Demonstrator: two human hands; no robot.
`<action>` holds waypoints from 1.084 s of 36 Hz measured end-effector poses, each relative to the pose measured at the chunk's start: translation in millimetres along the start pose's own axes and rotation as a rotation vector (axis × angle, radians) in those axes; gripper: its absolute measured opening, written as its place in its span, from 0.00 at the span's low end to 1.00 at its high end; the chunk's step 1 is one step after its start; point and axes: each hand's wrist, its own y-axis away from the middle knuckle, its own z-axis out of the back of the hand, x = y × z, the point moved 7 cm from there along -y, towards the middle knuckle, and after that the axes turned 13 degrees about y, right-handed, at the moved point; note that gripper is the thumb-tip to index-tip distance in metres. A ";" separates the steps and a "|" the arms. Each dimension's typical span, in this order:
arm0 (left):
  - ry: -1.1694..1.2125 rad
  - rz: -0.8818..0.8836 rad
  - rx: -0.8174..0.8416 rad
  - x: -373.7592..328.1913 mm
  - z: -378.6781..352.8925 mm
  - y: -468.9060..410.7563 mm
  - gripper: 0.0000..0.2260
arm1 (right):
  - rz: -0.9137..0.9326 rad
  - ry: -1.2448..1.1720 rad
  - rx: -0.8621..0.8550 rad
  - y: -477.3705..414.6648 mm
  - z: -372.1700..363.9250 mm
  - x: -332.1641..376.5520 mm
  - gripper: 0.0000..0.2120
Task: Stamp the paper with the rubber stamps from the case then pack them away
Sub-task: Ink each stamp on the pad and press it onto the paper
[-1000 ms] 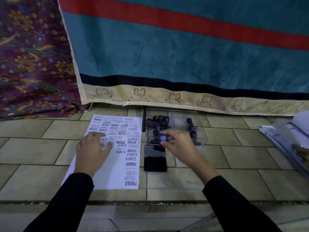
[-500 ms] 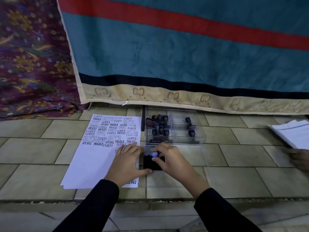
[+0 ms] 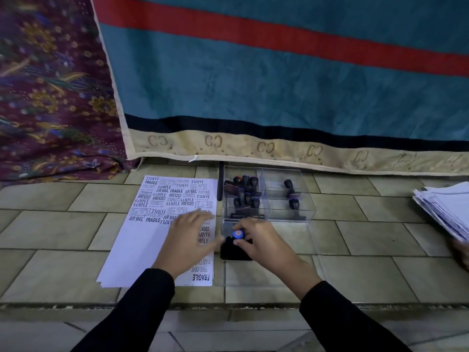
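Gripping a rubber stamp (image 3: pixel 238 234) by its blue-capped knob, my right hand (image 3: pixel 261 240) has thumb and fingers closed around it and holds it down on the black ink pad (image 3: pixel 234 251), which lies on the tiled floor (image 3: pixel 355 270) just in front of the clear plastic case (image 3: pixel 286 196). My left hand (image 3: pixel 189 238) rests flat on the paper (image 3: pixel 142 245), fingers spread and loose, gripping nothing, with its thumb reaching toward the pad's left edge. The sheet lies just to the left of the case and pad, and its far half and right margin are crowded with printed words such as FRAGILE, SAMPLE, AIR MAIL and AMENDED; the near left part is blank. Inside the case, a cluster of dark-handled stamps (image 3: pixel 245 194) stands in the left compartments and two more (image 3: pixel 291 193) sit in the right ones. A stack of papers (image 3: pixel 446 207) sits well apart at the far right. A teal blanket (image 3: pixel 279 85) with a red stripe hangs behind the case.
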 end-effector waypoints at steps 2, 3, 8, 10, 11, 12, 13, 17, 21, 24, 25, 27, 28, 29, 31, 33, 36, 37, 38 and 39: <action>0.065 0.055 -0.119 16.7 24.7 0.4 0.23 | -0.008 0.003 0.025 -4.8 0.8 -1.1 0.09; 0.062 0.072 -0.174 26.7 36.6 1.6 0.19 | -0.018 -0.005 0.030 -7.7 2.0 -1.9 0.09; -0.108 0.265 -0.284 78.6 60.7 17.7 0.15 | -0.036 -0.196 -0.064 -27.5 10.6 9.8 0.10; -0.152 0.310 -0.271 89.0 56.5 23.4 0.16 | -0.003 -0.234 -0.084 -37.6 8.2 24.1 0.12; -0.168 0.316 -0.262 91.5 54.0 24.6 0.17 | 0.019 -0.238 -0.083 -43.1 5.3 32.4 0.12; -0.176 0.320 -0.257 92.9 52.0 25.0 0.17 | 0.043 -0.232 -0.078 -48.7 1.3 40.7 0.12; -0.177 0.328 -0.254 94.0 50.8 25.3 0.17 | 0.066 -0.216 -0.070 -54.1 -3.3 48.5 0.12; -0.191 0.350 -0.251 97.1 48.6 25.0 0.17 | 0.126 -0.148 -0.022 -71.7 -23.2 70.3 0.08; -0.190 0.342 -0.259 97.9 48.8 24.4 0.16 | 0.172 -0.069 0.010 -82.0 -35.9 82.1 0.06; -0.186 0.341 -0.265 97.8 48.7 23.9 0.16 | 0.179 -0.045 0.050 -86.5 -42.5 85.3 0.06; -0.183 0.342 -0.267 98.1 48.6 23.9 0.16 | 0.181 -0.040 0.056 -87.2 -43.4 85.9 0.06; -0.180 0.345 -0.270 99.1 48.4 23.8 0.16 | 0.186 -0.031 0.056 -88.1 -43.5 86.9 0.06; -0.180 0.345 -0.270 99.6 48.1 23.7 0.16 | 0.188 -0.028 0.055 -88.4 -43.5 86.9 0.05; -0.181 0.344 -0.270 99.8 47.8 23.6 0.16 | 0.188 -0.026 0.057 -88.5 -43.9 86.6 0.05; -0.186 0.340 -0.272 99.8 47.8 23.2 0.16 | 0.184 -0.029 0.071 -87.7 -45.8 85.6 0.04; -0.193 0.336 -0.276 99.5 48.0 23.1 0.15 | 0.180 -0.032 0.078 -86.4 -46.8 84.7 0.03; -0.204 0.331 -0.280 99.5 48.1 23.2 0.15 | 0.168 -0.040 0.082 -85.9 -46.1 84.5 0.04; -0.204 0.331 -0.283 99.2 48.2 23.4 0.15 | 0.170 -0.035 0.088 -85.4 -46.5 85.7 0.04; -0.200 0.330 -0.289 98.8 48.5 23.5 0.15 | 0.177 -0.020 0.097 -84.8 -47.4 87.7 0.05; -0.195 0.329 -0.294 98.3 48.6 23.7 0.15 | 0.189 0.004 0.106 -83.4 -48.9 90.1 0.05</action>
